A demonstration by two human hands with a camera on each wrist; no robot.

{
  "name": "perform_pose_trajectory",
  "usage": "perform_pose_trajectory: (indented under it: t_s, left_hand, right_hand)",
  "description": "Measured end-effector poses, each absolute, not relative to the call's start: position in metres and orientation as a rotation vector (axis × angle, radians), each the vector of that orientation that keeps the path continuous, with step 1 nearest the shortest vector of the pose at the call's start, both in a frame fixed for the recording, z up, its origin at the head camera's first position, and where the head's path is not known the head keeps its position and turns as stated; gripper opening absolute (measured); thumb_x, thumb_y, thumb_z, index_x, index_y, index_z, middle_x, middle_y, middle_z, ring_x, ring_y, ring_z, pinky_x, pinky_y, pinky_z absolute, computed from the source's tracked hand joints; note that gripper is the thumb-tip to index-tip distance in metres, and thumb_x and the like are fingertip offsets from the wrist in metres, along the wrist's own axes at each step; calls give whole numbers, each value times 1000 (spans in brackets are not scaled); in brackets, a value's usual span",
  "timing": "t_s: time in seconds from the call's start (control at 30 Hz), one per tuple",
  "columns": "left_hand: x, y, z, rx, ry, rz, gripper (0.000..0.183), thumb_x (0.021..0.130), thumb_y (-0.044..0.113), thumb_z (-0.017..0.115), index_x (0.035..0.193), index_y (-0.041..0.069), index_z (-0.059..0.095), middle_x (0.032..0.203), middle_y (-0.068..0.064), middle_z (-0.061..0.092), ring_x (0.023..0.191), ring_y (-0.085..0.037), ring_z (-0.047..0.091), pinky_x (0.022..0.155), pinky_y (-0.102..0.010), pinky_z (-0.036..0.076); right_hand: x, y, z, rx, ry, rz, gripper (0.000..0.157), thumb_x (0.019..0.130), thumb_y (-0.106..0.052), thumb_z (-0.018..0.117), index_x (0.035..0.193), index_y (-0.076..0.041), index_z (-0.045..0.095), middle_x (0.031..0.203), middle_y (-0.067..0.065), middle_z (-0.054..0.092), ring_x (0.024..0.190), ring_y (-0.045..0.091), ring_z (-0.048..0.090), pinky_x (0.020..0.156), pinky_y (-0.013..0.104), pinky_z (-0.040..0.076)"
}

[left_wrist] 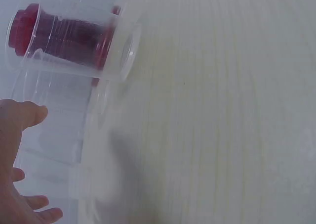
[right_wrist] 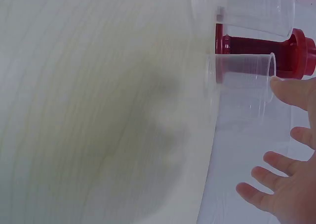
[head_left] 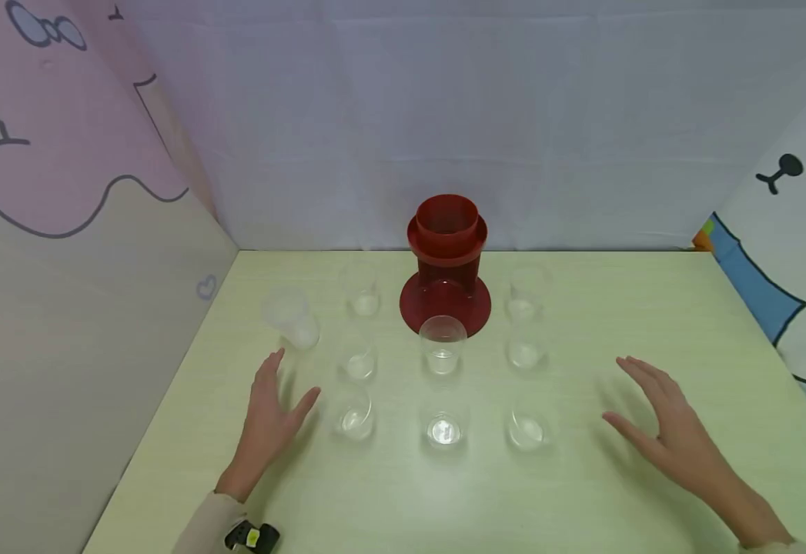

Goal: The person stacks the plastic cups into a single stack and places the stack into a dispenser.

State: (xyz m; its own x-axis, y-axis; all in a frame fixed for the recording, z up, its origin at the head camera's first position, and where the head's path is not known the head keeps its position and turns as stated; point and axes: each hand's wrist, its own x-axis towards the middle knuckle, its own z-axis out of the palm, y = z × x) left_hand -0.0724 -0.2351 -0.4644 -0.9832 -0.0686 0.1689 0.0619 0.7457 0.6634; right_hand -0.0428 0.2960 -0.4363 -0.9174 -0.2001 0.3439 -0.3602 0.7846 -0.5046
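Several clear plastic cups stand on the table in three columns, among them a front middle cup (head_left: 443, 428) and one (head_left: 443, 346) before the red stand. Left of them is a cloudier stack of cups (head_left: 292, 317). My left hand (head_left: 269, 419) hovers just in front of that stack, its fingers spread and nothing held. Over the right side of the table my right hand (head_left: 673, 435) is held with fingers apart, also without any object. The nearest cup to it is the front right one (head_left: 527, 431). Both wrist views show the relaxed fingers beside clear cups.
A dark red stand (head_left: 447, 261) with a round base and a wide collar is at the back middle of the pale wooden table (head_left: 403, 500). A white cloth (head_left: 486, 115) hangs behind it, and printed cartoon cloths border both sides.
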Motion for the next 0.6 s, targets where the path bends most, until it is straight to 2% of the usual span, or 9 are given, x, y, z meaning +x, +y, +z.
perform_pose_trajectory:
  t_s: [0.07,0.13,0.2,0.3,0.37,0.6]
  left_hand:
    - [-73,-234,-463,37,-2699,-1151,83,86,31,70,148,7,22,148,-20,27,133,-39,28,101,-58,31]
    - [-74,-233,-464,65,-2617,-1228,80,85,27,72,147,6,26,145,-19,33,130,-36,33,99,-55,35]
    - [-75,-232,-464,103,-2539,-1311,75,85,23,73,144,7,30,141,-17,38,127,-33,38,96,-51,40]
    - [-76,-231,-469,149,-2432,-1410,70,84,19,74,141,8,35,136,-14,45,124,-30,44,92,-48,44]
    - [-76,-231,-471,187,-2378,-1462,67,84,18,74,140,10,37,133,-12,47,122,-27,46,91,-47,45]
    - [-77,-224,-450,259,-2273,-1548,65,82,10,74,137,5,39,128,-9,50,120,-29,48,91,-50,45]
  right_hand:
    - [-41,292,-432,428,-2688,878,81,75,-13,80,144,-16,38,135,14,45,126,6,34,103,13,28]
    - [-41,289,-429,420,-2678,922,80,74,-11,81,143,-16,41,134,8,47,120,-5,36,90,0,26]
    - [-39,285,-425,409,-2671,993,78,73,-8,81,141,-16,43,134,1,47,117,-8,37,85,-1,30]
    - [-34,280,-421,398,-2670,1093,75,73,-4,81,139,-13,45,135,-11,45,118,-6,40,84,1,36]
    - [-32,277,-418,406,-2669,1151,75,73,-2,81,138,-12,46,135,-14,45,118,-4,42,85,3,39]
    - [-32,267,-415,509,-2652,1323,79,72,2,80,140,-14,43,136,-2,47,120,4,44,87,10,44]
